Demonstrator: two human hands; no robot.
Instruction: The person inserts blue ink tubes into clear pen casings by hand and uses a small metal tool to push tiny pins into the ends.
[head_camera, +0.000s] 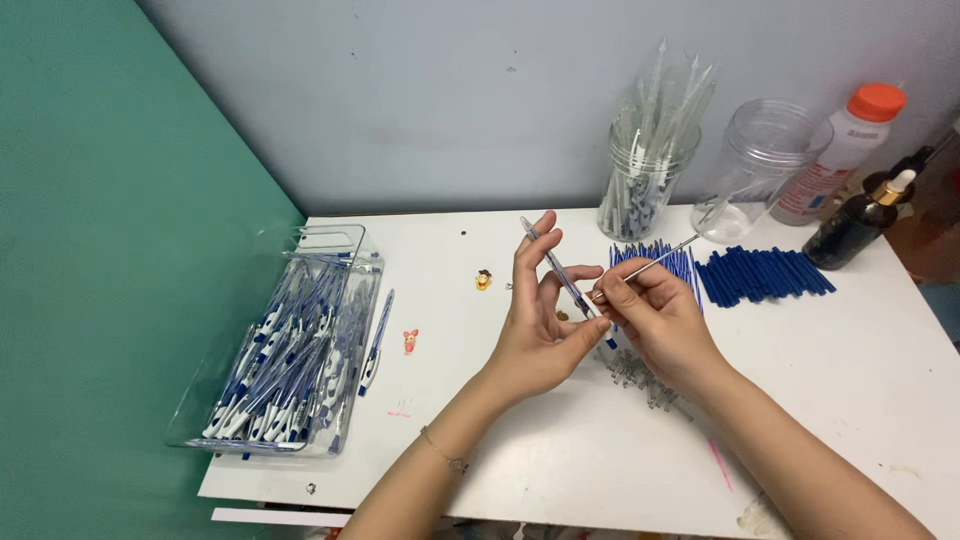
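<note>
My left hand (540, 320) holds a clear pen barrel with a blue tip (560, 277), tilted up and to the left, between thumb and fingers. My right hand (655, 320) pinches a thin pen refill (662, 257) near its lower end; the refill slants up to the right, and that end meets the barrel near the blue tip. Both hands hover above the middle of the white table (520, 440). Just below the right hand lies a small heap of springs (632, 372).
A clear tray (285, 345) full of blue and white pens sits at the left, one pen (376, 342) beside it. Behind are a jar of clear barrels (648, 170), an empty clear jar (760, 165), blue refills (660, 262), blue caps (765, 273), a white bottle (845, 150) and a dark dropper bottle (858, 222).
</note>
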